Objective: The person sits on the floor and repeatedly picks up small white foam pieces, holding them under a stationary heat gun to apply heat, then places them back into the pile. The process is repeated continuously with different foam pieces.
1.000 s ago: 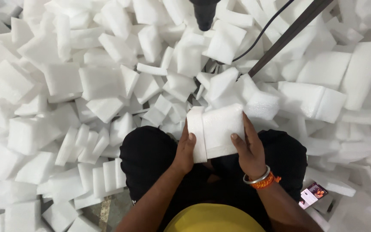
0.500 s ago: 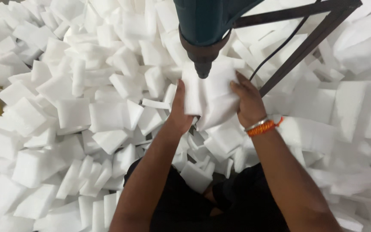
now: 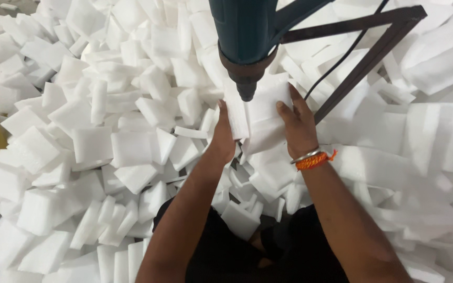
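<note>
White foam block (image 3: 260, 112) clasped between left hand (image 3: 222, 137) and right hand (image 3: 299, 127), directly under blue drill (image 3: 247, 42) (tip touching), loose foam pieces (image 3: 106, 147) crowding every side, dark metal frame (image 3: 363, 57) close right.

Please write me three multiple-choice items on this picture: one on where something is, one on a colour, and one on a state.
1. Where is the white foam block that both hands hold?
A. Right under the tip of the blue-green power tool
B. On the yellow block at the left edge
C. In the person's lap

2. What colour is the thread at the wrist of the right hand?
A. Green
B. Orange
C. Purple

3. How does the left hand stand to the foam block?
A. Well apart from it
B. Pressed flat against its left side
C. Hidden beneath it

Answers: 1 A, the tool's tip points down at the block's top; 2 B, the orange thread sits beside a metal bangle; 3 B, the palm lies along the block's left edge.
</note>
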